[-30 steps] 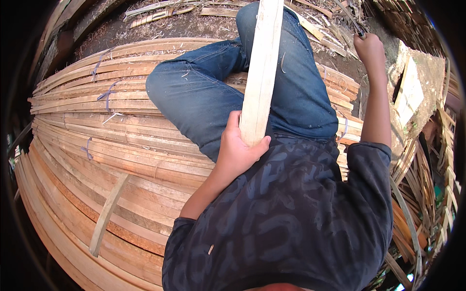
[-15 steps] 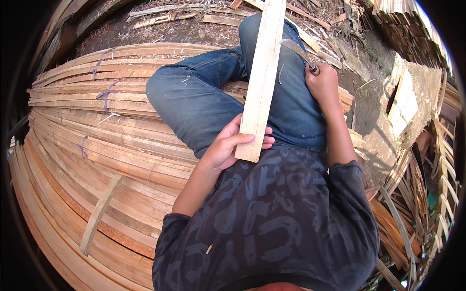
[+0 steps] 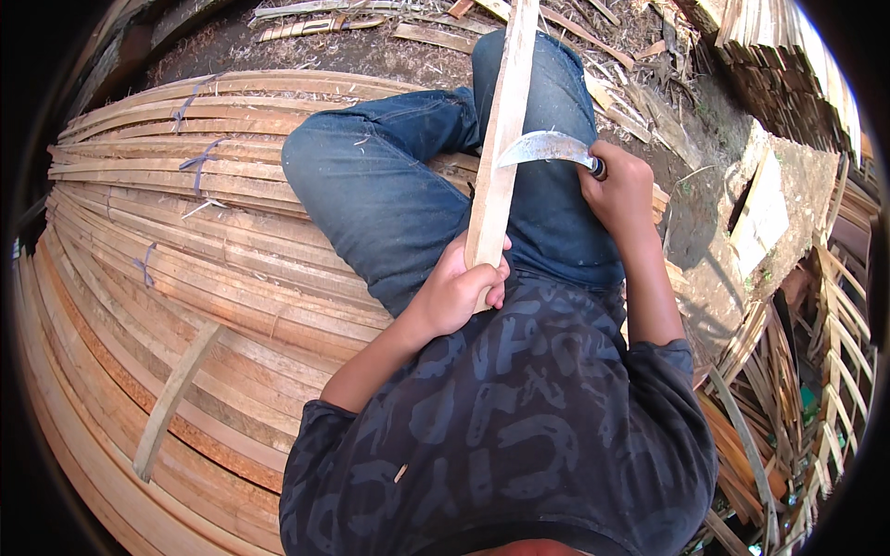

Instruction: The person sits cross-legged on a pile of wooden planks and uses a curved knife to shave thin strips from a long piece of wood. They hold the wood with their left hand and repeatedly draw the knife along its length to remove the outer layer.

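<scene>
A pale wooden slat (image 3: 502,157) runs from my lap up past my raised knee and out of the top of the picture. My left hand (image 3: 462,287) is closed around its near end, the thumb across the wood. In my right hand (image 3: 619,188) is the dark handle of a sickle (image 3: 549,146). The curved, shiny blade points left, and its tip meets the slat's right edge over my thigh. Whether the blade cuts into the wood I cannot tell.
Long strips of sawn wood (image 3: 232,269), some tied with purple string, lie in layers on the left. A short loose stick (image 3: 178,398) crosses them. Scraps and shavings (image 3: 445,35) litter the ground ahead. A stack of slats (image 3: 788,65) stands far right, with a flat board (image 3: 797,185) below it.
The slat has been turned and now shows a narrower face. My left fingers have closed round it. The sickle blade has swung from edge-on to broadside, nearer me along the slat.
</scene>
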The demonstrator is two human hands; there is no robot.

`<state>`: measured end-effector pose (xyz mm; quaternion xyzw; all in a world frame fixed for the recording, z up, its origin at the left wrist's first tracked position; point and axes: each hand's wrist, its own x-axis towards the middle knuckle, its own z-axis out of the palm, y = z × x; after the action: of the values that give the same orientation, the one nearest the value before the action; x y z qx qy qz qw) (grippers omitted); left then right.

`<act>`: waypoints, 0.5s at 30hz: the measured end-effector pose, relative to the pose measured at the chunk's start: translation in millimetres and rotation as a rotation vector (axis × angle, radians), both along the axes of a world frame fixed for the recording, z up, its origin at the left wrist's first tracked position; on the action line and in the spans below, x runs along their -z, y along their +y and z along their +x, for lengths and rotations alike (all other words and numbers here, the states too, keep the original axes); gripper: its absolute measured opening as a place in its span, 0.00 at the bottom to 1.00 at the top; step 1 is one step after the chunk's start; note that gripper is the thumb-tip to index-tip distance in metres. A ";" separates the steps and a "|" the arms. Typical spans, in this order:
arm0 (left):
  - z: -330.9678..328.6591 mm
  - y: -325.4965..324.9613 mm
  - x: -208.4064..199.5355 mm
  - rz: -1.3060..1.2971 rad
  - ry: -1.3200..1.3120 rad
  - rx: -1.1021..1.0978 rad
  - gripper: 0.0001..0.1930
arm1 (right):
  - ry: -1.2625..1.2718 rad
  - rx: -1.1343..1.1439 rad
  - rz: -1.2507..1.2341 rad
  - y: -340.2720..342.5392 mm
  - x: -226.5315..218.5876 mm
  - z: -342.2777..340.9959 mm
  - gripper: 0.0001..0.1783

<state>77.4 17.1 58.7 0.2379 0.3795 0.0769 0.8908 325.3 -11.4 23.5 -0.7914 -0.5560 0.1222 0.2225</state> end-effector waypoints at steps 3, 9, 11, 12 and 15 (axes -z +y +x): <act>-0.1 -0.9 -0.9 0.096 0.061 -0.022 0.18 | 0.057 -0.062 -0.138 -0.5 -19.5 -20.0 0.14; 7.9 -2.3 5.2 0.159 0.061 -0.007 0.19 | -0.042 -0.143 -0.250 9.0 -19.6 -32.4 0.17; 9.9 -1.8 5.5 0.158 0.067 -0.004 0.19 | -0.077 -0.138 -0.265 11.9 -14.6 -25.7 0.17; 11.0 -1.7 5.5 0.158 0.070 -0.003 0.20 | -0.088 -0.146 -0.243 13.0 -11.8 -23.1 0.17; 15.3 -3.4 5.1 0.183 0.103 -0.006 0.20 | -0.122 -0.162 -0.269 17.3 -6.4 -15.7 0.14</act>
<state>92.7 13.6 53.6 0.3205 0.4171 0.1016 0.8444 309.6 5.9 29.9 -0.7727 -0.6089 0.1649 0.0700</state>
